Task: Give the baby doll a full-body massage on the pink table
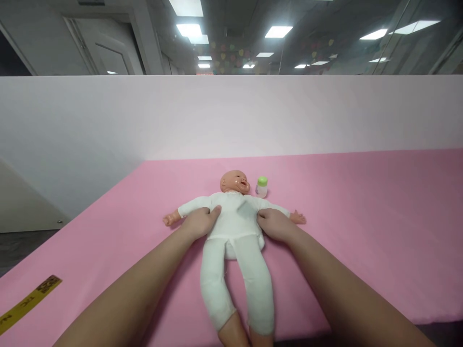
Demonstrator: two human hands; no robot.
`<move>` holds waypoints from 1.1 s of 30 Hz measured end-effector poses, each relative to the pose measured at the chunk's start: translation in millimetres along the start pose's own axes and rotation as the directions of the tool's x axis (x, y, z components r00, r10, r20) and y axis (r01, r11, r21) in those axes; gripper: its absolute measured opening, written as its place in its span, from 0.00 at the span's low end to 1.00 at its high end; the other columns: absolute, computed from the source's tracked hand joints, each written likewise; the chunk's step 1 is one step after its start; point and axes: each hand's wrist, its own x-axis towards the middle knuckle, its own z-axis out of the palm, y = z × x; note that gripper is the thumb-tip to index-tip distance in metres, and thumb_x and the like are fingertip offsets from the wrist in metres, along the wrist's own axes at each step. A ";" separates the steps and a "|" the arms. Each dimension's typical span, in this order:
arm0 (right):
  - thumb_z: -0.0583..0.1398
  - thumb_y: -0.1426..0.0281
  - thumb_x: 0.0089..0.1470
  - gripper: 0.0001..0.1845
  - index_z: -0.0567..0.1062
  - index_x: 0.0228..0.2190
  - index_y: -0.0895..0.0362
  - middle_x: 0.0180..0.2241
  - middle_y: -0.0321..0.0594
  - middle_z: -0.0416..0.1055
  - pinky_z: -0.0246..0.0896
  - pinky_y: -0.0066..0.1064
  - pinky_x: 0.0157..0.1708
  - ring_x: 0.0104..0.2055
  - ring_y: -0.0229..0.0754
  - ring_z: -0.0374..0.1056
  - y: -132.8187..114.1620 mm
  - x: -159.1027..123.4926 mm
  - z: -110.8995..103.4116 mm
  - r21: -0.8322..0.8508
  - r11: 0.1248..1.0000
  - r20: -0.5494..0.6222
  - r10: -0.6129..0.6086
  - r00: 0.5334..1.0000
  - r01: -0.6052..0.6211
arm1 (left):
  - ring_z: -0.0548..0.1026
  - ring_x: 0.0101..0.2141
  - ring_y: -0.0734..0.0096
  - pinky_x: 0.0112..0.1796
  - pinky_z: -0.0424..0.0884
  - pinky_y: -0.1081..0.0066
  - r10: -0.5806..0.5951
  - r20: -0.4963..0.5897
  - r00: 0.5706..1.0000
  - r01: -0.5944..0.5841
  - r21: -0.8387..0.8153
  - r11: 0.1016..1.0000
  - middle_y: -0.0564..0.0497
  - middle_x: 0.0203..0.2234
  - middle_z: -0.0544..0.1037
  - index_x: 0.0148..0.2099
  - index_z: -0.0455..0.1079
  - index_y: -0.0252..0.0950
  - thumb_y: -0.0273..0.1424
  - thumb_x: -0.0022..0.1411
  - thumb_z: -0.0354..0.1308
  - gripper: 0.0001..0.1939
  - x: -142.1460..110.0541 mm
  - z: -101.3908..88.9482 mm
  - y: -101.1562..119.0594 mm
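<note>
Ahead of me, a low white partition [231,115] edges the pink-covered surface [379,217]. Above it I see glass panels [340,48], bright rectangular ceiling lights [278,32] and, at upper left, a pale panelled door [110,50] in its frame. Dark flooring [18,248] shows at lower left.

Bright ceiling-panel glare above, soft dim shadows beneath the forearms, wide-angle stretching near the edges.

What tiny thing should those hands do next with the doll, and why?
Probably firm up the grip evenly on both sides: the left hand and right hand sit at opposite sides of the torso of the baby doll, which lies face up on the pink cover, its head beyond both hands.
</note>
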 end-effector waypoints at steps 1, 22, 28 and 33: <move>0.54 0.68 0.62 0.13 0.74 0.27 0.55 0.33 0.40 0.78 0.55 0.32 0.33 0.36 0.45 0.71 0.5 -0.6 -0.5 -0.005 1.000 0.000 -0.003 1.000 0.003 | 0.80 0.42 0.47 0.43 0.71 0.58 -0.001 -0.005 1.000 0.001 0.005 1.000 0.38 0.42 0.83 0.43 0.78 0.34 0.65 0.67 0.36 0.43 1.3 1.2 0.1; 0.59 0.66 0.62 0.26 0.72 0.61 0.54 0.58 0.44 0.74 0.60 0.36 0.55 0.59 0.49 0.68 -8.2 13.0 15.4 -0.023 0.949 -0.301 -0.307 0.903 0.315 | 0.77 0.47 0.54 0.53 0.66 0.58 0.403 -0.148 0.903 -0.366 0.228 0.902 0.45 0.48 0.81 0.59 0.72 0.40 0.36 0.66 0.50 0.22 8.0 6.3 5.7; 0.61 0.64 0.61 0.16 0.80 0.49 0.51 0.43 0.40 0.80 0.61 0.34 0.41 0.44 0.48 0.73 -11.8 -2.3 7.9 -0.100 0.943 -0.192 -0.331 0.924 0.317 | 0.76 0.34 0.58 0.34 0.63 0.64 0.296 -0.173 0.940 -0.266 0.173 0.948 0.48 0.32 0.80 0.37 0.74 0.40 0.36 0.67 0.47 0.14 -4.6 0.1 -1.6; 0.60 0.50 0.63 0.21 0.80 0.47 0.50 0.46 0.42 0.79 0.61 0.36 0.43 0.45 0.50 0.73 -11.4 23.9 -9.2 0.014 0.936 -0.254 -0.338 0.906 0.353 | 0.75 0.50 0.54 0.48 0.68 0.61 0.247 -0.364 0.898 -0.295 -0.080 0.952 0.45 0.50 0.79 0.52 0.76 0.42 0.40 0.70 0.49 0.18 18.4 -5.7 6.6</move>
